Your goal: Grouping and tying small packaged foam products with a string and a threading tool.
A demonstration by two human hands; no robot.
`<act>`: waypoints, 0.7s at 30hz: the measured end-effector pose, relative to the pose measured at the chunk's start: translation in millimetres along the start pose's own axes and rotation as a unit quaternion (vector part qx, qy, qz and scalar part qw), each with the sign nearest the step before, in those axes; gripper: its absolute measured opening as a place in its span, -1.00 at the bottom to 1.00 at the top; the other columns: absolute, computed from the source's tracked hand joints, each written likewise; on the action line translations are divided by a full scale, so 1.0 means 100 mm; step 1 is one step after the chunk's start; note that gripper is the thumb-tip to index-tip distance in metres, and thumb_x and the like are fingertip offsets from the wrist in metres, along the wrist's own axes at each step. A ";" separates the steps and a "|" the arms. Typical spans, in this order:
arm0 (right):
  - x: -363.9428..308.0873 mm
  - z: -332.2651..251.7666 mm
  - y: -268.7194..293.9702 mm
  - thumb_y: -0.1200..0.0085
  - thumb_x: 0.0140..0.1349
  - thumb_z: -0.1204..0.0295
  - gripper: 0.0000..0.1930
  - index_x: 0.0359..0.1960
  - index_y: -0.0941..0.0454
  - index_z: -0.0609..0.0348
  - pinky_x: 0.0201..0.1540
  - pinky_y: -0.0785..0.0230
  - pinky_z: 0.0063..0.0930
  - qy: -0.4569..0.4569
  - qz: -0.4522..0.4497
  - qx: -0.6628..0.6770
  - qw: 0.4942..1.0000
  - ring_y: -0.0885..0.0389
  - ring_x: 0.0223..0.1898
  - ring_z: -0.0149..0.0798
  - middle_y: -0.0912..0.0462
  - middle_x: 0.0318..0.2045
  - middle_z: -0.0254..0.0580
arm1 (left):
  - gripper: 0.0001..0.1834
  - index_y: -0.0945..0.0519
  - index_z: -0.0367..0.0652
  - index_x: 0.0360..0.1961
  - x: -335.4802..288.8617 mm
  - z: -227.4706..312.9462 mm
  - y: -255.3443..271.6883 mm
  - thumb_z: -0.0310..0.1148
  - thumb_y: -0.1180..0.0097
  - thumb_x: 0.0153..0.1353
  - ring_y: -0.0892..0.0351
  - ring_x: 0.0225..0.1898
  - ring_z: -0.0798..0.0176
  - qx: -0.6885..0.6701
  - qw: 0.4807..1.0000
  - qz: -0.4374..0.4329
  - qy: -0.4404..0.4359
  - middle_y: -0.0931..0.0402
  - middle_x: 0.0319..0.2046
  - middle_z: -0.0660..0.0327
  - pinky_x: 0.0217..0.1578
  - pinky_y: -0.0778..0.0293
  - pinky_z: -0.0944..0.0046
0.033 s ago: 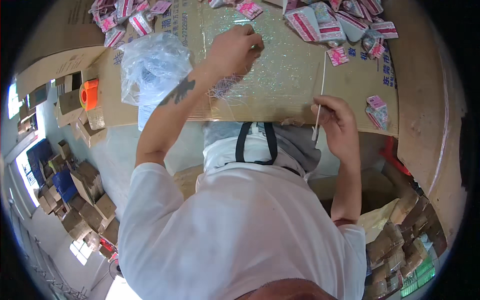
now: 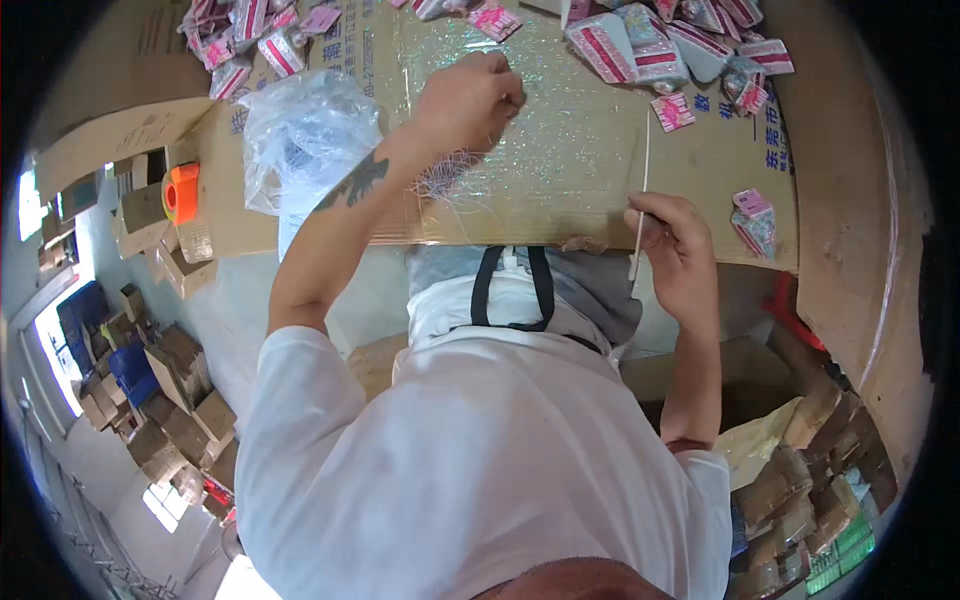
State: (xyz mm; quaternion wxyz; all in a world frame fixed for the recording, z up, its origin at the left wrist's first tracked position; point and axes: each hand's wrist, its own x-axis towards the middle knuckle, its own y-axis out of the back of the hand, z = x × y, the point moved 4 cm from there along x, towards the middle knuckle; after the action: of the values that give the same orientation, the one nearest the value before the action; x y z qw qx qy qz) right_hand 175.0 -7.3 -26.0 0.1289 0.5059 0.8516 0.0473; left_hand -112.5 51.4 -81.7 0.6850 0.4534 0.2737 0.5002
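Note:
My left hand (image 2: 468, 100) reaches over the glittery middle of a cardboard sheet (image 2: 590, 205), its fingers curled together; whatever they hold, if anything, is hidden. Just below it lies a tangle of thin pale threads (image 2: 447, 177). At the sheet's near right edge, my right hand (image 2: 678, 240) pinches a thin white stick (image 2: 645, 160) between thumb and fingers. The stick stands nearly in line with the forearm, its long end pointing away from me and its thicker end below the fingers. Tiny sparkling bits (image 2: 570, 130) are scattered across the sheet between my hands.
A crumpled clear plastic bag (image 2: 310, 130) lies left of my left forearm. Small pink-and-white packets are heaped at the far left (image 2: 280, 50) and far right (image 2: 660, 65). A single packet (image 2: 754, 222) lies near the right edge. An orange tape dispenser (image 2: 181, 192) stands at the left.

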 end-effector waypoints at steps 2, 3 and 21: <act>-0.06 -0.15 0.08 -0.11 0.23 0.63 -0.70 0.01 -0.61 0.17 -0.01 -0.47 -0.23 0.125 0.064 -0.152 0.978 -0.62 -0.10 -0.05 -0.64 -0.09 -0.06 | -0.80 -0.64 -0.01 -0.23 0.07 0.01 -0.02 -0.37 -0.24 0.08 -0.55 -0.10 -0.04 0.009 0.999 -0.022 -0.026 -0.52 -0.24 0.18 -0.17 -0.53 0.03; -0.08 -0.19 0.09 -0.11 0.23 0.63 -0.70 0.01 -0.61 0.17 -0.01 -0.47 -0.23 0.122 0.076 -0.147 0.979 -0.62 -0.10 -0.05 -0.64 -0.09 -0.06 | -0.80 -0.64 -0.03 -0.23 0.10 0.01 -0.03 -0.37 -0.23 0.08 -0.54 -0.10 -0.06 0.015 0.998 -0.038 -0.041 -0.52 -0.23 0.17 -0.17 -0.53 0.03; 0.37 -0.20 -0.23 -0.12 0.41 0.30 -0.69 0.08 -0.52 0.19 -0.26 -0.38 -0.62 -0.120 0.091 0.158 0.976 -0.47 -0.36 -0.54 -0.62 -0.23 -0.31 | -0.84 -0.45 -0.28 -0.10 -0.11 0.65 0.33 -0.60 -0.11 0.33 -0.57 -0.51 0.37 -0.573 0.757 0.208 0.234 -0.64 -0.35 0.09 -0.50 -0.46 0.42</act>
State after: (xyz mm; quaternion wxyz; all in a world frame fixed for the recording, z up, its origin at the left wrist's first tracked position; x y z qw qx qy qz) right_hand 133.1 14.9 -18.1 0.1439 0.5973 0.7769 -0.1373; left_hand -77.2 21.6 -24.9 0.6107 -0.1093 -0.0133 0.7842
